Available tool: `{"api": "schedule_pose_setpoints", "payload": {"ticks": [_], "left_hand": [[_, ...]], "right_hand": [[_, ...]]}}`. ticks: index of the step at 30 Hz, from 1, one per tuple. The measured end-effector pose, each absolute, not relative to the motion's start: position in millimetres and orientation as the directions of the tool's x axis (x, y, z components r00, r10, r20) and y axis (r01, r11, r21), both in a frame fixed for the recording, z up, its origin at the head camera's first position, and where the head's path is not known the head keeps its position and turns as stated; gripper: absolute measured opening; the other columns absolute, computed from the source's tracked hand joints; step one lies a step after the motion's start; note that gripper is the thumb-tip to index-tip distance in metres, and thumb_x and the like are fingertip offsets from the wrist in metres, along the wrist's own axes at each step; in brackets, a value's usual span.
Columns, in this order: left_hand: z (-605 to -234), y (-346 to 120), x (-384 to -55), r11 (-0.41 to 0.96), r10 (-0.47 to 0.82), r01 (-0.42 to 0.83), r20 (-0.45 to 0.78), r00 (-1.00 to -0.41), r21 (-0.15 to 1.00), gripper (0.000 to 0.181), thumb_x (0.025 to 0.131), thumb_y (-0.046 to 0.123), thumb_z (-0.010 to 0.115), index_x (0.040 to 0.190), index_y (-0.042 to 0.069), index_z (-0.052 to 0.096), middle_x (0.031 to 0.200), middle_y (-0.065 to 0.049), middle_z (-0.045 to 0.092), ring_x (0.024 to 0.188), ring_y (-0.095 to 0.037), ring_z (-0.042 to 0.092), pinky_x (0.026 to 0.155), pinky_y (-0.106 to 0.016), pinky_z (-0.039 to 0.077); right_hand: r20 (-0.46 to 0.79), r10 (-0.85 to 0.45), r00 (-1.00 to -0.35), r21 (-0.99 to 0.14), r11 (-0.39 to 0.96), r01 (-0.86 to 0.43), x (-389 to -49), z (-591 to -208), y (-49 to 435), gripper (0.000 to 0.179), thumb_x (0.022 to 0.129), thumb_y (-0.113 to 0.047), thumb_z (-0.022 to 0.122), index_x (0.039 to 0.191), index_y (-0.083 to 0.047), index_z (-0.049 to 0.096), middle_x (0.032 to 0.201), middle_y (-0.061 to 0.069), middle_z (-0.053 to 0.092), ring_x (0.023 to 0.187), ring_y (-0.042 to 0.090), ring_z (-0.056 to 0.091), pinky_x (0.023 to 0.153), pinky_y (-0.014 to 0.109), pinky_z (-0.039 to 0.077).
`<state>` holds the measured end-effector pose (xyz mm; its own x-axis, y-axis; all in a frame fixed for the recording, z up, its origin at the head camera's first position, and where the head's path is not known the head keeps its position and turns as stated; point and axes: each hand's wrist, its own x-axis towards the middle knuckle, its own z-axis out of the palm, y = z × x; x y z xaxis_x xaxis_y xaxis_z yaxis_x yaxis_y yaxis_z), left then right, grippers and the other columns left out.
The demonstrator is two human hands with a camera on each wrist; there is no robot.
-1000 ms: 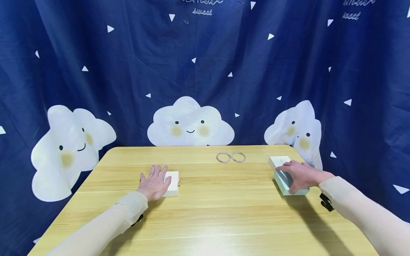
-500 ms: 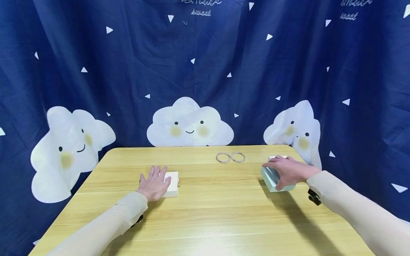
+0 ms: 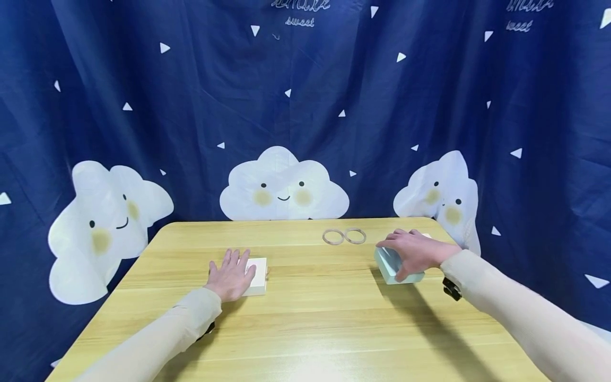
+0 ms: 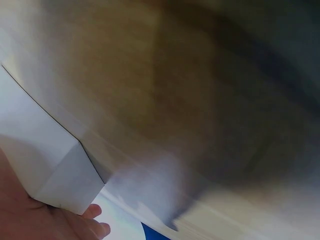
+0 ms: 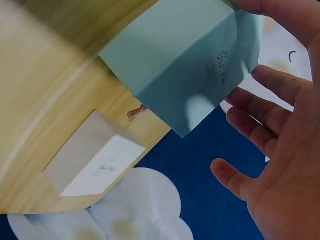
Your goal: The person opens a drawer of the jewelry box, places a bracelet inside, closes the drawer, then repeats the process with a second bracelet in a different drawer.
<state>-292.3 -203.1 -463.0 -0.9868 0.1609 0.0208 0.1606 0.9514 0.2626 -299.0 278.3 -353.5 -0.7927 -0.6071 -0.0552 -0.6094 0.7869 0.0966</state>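
My left hand [image 3: 230, 278] lies flat with fingers spread on a small white box [image 3: 259, 273], covering its left part. In the left wrist view, that white box [image 4: 47, 125] shows two plain faces beside the palm. On the right, my right hand [image 3: 412, 252] grips a pale teal box [image 3: 384, 263] between thumb and fingers. Dark lettering runs along one face of the teal box [image 5: 185, 75] in the right wrist view. Beyond it a second white box [image 5: 107, 165] with small lettering stands near the table edge; the hand mostly hides it in the head view.
Two thin rings [image 3: 333, 244] lie side by side near the back of the wooden table [image 3: 310, 313]. A small brownish-pink ribbon [image 5: 135, 113] sticks out beside the teal box. A dark blue curtain [image 3: 315, 63] with printed clouds hangs behind the table.
My right hand has carried the teal box leftward, away from the white box at the right. The left hand has stayed on its white box.
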Motion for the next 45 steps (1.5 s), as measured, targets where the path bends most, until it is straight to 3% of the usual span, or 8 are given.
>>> {"api": "schedule_pose_setpoints", "payload": {"ticks": [25, 35, 45], "left_hand": [[-461, -200, -291, 0.954, 0.153, 0.152, 0.017, -0.988, 0.258, 0.067, 0.107, 0.049, 0.027, 0.161, 0.01, 0.023, 0.164, -0.026, 0.022, 0.153, -0.048, 0.009, 0.108, -0.083, 0.004], [-460, -198, -289, 0.95, 0.15, 0.145, 0.004, -0.989, 0.276, 0.067, 0.107, 0.049, 0.028, 0.161, 0.01, 0.023, 0.164, -0.027, 0.021, 0.153, -0.048, 0.008, 0.109, -0.082, 0.004], [-461, -199, -291, 0.954, 0.145, 0.142, 0.009, -0.989, 0.264, 0.067, 0.107, 0.05, 0.026, 0.161, 0.01, 0.023, 0.164, -0.026, 0.022, 0.153, -0.047, 0.009, 0.109, -0.082, 0.005]], "right_hand": [[-0.073, -0.654, -0.753, 0.056, 0.752, -0.657, -319, -362, 221, 0.086, 0.062, -0.046, 0.089, 0.138, -0.02, 0.06, 0.125, 0.001, 0.064, 0.107, 0.018, 0.049, 0.086, 0.048, 0.044], [-0.09, -0.663, -0.743, 0.048, 0.743, -0.668, -329, -370, 197, 0.086, 0.063, -0.048, 0.089, 0.14, -0.021, 0.059, 0.131, 0.002, 0.061, 0.122, 0.024, 0.05, 0.091, 0.051, 0.044], [-0.111, -0.665, -0.738, 0.055, 0.738, -0.673, -333, -370, 176, 0.084, 0.065, -0.05, 0.088, 0.138, -0.02, 0.06, 0.127, 0.002, 0.064, 0.112, 0.02, 0.05, 0.091, 0.049, 0.043]]}}
